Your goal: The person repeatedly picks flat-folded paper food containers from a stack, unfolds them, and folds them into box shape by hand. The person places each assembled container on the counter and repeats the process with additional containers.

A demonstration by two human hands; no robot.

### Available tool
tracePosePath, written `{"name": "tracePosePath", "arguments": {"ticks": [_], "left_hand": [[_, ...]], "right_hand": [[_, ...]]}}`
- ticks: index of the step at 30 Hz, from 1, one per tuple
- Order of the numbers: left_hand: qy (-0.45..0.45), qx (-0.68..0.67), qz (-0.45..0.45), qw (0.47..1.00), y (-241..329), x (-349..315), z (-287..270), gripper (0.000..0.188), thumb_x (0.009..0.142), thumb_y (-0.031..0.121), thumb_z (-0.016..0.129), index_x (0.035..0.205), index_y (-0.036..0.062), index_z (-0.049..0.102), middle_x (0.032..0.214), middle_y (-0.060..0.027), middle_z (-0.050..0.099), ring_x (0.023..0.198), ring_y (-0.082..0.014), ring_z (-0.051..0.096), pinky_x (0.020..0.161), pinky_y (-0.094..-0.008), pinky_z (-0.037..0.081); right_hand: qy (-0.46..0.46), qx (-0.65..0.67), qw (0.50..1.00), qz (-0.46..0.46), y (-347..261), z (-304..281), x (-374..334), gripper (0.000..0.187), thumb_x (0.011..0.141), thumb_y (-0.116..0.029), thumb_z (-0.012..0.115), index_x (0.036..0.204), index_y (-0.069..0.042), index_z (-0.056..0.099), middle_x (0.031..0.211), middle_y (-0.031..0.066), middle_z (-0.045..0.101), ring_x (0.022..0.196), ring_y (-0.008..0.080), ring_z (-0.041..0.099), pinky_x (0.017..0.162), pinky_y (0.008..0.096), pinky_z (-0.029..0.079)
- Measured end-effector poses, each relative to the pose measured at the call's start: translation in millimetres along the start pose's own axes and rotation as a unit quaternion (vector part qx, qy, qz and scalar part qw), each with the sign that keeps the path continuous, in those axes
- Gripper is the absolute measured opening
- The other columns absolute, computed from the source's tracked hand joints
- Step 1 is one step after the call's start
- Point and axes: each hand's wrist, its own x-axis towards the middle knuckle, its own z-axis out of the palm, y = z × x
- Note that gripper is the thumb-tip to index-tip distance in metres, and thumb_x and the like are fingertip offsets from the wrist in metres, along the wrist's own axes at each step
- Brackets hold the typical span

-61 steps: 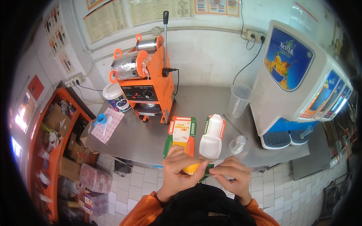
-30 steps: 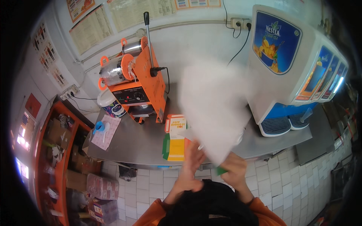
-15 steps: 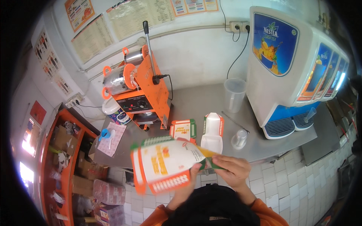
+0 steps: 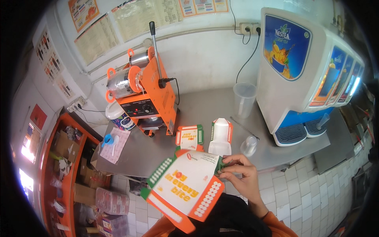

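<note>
A flat white carton blank [image 4: 184,189] with orange and green edges is held up close below my face, tilted, printed side toward me. My right hand [image 4: 242,175] pinches its upper right green flap between thumb and fingers. My left hand is hidden behind the carton. Beyond it, on the steel counter [image 4: 201,108], lie a small stack of the same flat cartons [image 4: 189,136] and one folded-up open white carton [image 4: 221,136].
An orange cup-sealing machine [image 4: 148,96] stands at the counter's left, a white tub [image 4: 118,116] and a paper with a blue scoop [image 4: 112,144] beside it. A clear jug [image 4: 244,98], a small plastic cup [image 4: 248,146] and a large drink dispenser [image 4: 308,67] stand on the right. Orange shelves [image 4: 65,166] stand to the left.
A carton blank has been lifted from the counter stack, swung up in front of the camera, and now sits lower and turned, with my right hand gripping its flap.
</note>
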Motion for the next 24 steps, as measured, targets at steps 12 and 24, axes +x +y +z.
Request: {"name": "tracePosePath", "arguments": {"ticks": [12, 24], "left_hand": [[-0.108, 0.214, -0.122, 0.963, -28, -15, 9, 0.038, 0.088, 0.007, 0.057, 0.125, 0.0013, 0.05, 0.115, -0.0169, 0.056, 0.107, -0.0296, 0.056, 0.089, -0.0348, 0.045], [-0.007, -0.156, -0.168, 0.973, -10, -14, -44, 0.027, 0.095, 0.01, 0.058, 0.119, -0.0012, 0.059, 0.123, -0.0124, 0.058, 0.1, -0.0136, 0.06, 0.082, -0.0288, 0.049]], "right_hand": [[-0.043, -0.106, 0.986, -0.119, 1, 31, -7, 0.025, 0.074, 0.001, 0.07, 0.098, -0.004, 0.071, 0.127, 0.017, 0.059, 0.123, 0.0315, 0.054, 0.096, 0.0383, 0.049], [-0.081, -0.26, 0.92, -0.28, 1, 14, -7, 0.025, 0.074, 0.0, 0.07, 0.099, -0.004, 0.072, 0.102, 0.0131, 0.071, 0.102, 0.0259, 0.067, 0.085, 0.0344, 0.055]]}}
